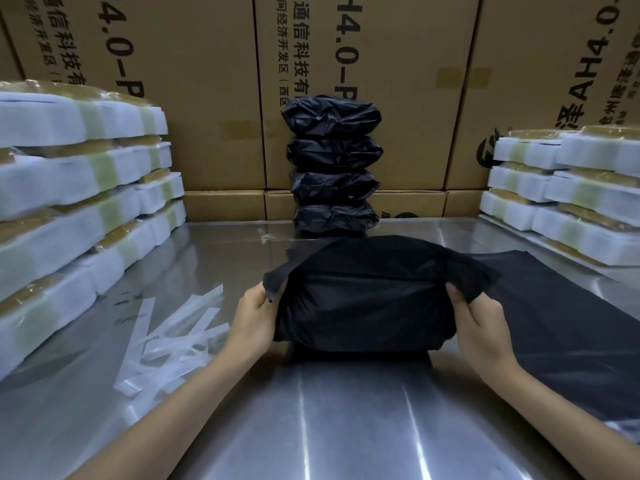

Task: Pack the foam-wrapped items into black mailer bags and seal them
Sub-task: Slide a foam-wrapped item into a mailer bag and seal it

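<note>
**Two hands gripping the ends of a filled black bag on a steel table**

A person is looking down at a filled black bag point(367, 299) lying in the middle of a shiny metal table point(346, 427). The left hand point(256, 317) is pinching the bag's loose film at its left end, fingers curled around a gathered corner. The right hand point(478, 317) is doing the same at the right end, thumb on top. The bag's open flap is standing up behind, not yet folded down.

The film is looking thin, soft and slick, so it is likely sliding easily on the steel and bunching under the fingers. The padded item inside is probably light and slightly springy, giving the bag a firm block shape. The corners being held seem the best places to grip.

Behind, four sealed bags point(334, 164) are stacked against cardboard boxes point(207, 98). Foam-wrapped items are piled at the left point(69, 188) and right point(568, 181). Peeled clear strips point(173, 337) are lying near the left forearm, and flat empty bags point(571, 323) just beside the right hand.
</note>
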Available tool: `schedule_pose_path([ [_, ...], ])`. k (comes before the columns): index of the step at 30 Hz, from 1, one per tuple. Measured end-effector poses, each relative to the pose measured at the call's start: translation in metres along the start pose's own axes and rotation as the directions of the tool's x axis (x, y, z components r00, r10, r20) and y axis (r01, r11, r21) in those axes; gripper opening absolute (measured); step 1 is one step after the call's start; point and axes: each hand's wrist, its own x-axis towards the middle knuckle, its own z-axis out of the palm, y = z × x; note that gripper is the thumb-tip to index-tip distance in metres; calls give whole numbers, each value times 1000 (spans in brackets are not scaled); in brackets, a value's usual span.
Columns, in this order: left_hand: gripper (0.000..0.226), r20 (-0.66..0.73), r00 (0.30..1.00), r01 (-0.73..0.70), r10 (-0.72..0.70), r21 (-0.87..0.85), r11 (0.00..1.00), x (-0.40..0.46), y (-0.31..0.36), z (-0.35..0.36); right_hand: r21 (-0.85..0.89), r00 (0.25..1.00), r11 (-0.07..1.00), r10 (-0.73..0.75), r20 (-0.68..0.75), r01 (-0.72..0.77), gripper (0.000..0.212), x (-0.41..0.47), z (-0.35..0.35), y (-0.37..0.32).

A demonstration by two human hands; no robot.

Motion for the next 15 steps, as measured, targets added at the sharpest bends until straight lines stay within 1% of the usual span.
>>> schedule_pose_path([
  [2,43,-12,999,43,-43,-6,999,-4,2,2,55,999,997,46,-4,-46,37,-1,4,-1],
  [4,46,-3,995,102,-102,-16,995,-8,1,0,54,998,996,67,19,-68,34,-2,4,-1],
  [6,47,8,987,163,-163,2,987,-9,0,-5,13,999,999,31,37,-31,31,-4,1,0],
  [8,51,-17,982,190,-191,-21,982,-7,2,-7,-51,999,998,-41,33,43,29,-5,-4,-1],
  [10,56,-64,987,150,-150,-2,989,-3,6,-10,-75,996,993,-88,26,90,17,-4,-8,-5],
  [11,54,-73,991,113,-113,8,994,-1,8,-11,-54,996,994,-90,21,91,13,-3,-9,-8],
  [13,42,-67,996,62,-62,0,998,1,14,-13,-4,995,995,-95,-14,95,14,-1,-10,-15],
  [15,41,-92,996,22,-22,-5,1000,4,19,-16,20,993,994,-102,-53,104,11,2,-9,-25],
])
